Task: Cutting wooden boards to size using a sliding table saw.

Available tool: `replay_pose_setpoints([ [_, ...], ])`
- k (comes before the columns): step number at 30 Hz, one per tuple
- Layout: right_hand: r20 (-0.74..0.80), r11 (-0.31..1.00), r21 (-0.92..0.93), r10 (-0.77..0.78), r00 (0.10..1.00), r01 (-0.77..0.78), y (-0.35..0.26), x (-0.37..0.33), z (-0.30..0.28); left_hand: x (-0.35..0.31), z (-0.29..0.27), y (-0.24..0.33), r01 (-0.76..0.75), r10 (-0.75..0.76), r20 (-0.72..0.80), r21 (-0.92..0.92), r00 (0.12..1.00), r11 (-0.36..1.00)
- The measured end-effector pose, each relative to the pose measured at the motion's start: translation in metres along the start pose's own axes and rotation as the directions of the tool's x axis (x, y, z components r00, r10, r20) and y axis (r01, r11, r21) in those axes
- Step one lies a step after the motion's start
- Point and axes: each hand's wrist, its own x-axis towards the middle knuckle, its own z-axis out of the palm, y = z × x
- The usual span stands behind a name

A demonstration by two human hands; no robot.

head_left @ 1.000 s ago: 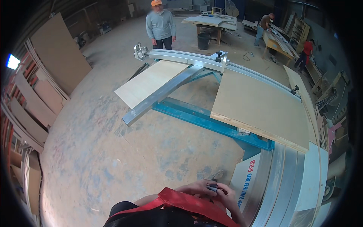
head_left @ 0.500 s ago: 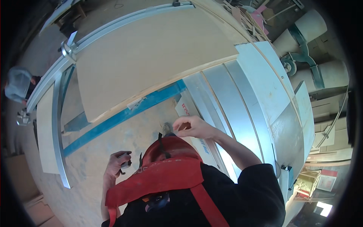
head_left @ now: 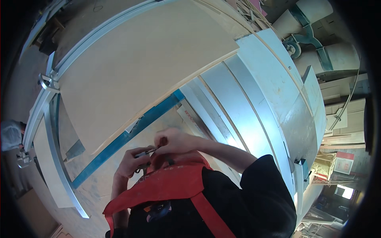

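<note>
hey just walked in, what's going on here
A person in a red apron has a small object, too tiny to identify, in the left hand, with the right hand close beside it. A large wooden board lies over a teal frame, along an aluminium rail. Someone in grey is beyond the rail.

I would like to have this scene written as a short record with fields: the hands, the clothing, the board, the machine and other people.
Left hand: fingers bent around a small dark object, kind unclear
Right hand: curled, close beside the left; grip unclear
Clothing: red apron over black shirt
Board: large, tan, lying flat; metal rail along its far edge
Machine: silver metal bed right of the hands; blue beam under the board's near edge
Other people: one person in grey, far left
</note>
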Motion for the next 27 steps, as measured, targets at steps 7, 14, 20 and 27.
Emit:
replay_pose_setpoints([
  [7,-0.882,0.895,0.293,0.119,0.456,0.335,0.051,-0.053,-0.41,-0.064,-0.175,0.011,0.082,0.015,-0.422,0.211,0.907,0.974],
  [14,-0.95,0.942,0.313,0.311,0.032,0.125,0.131,-0.02,-0.513,-0.035,-0.201,0.072,0.088,0.071,-0.496,0.29,0.865,0.953],
  [20,-0.945,0.976,0.216,0.216,0.245,-0.028,0.159,0.067,-0.496,-0.043,-0.241,0.042,0.128,0.137,-0.574,0.397,0.807,0.909],
  [27,-0.97,0.933,0.058,0.137,0.202,-0.356,0.16,0.034,-0.466,-0.085,-0.34,0.019,0.091,0.246,-0.548,0.516,0.799,0.852],
])
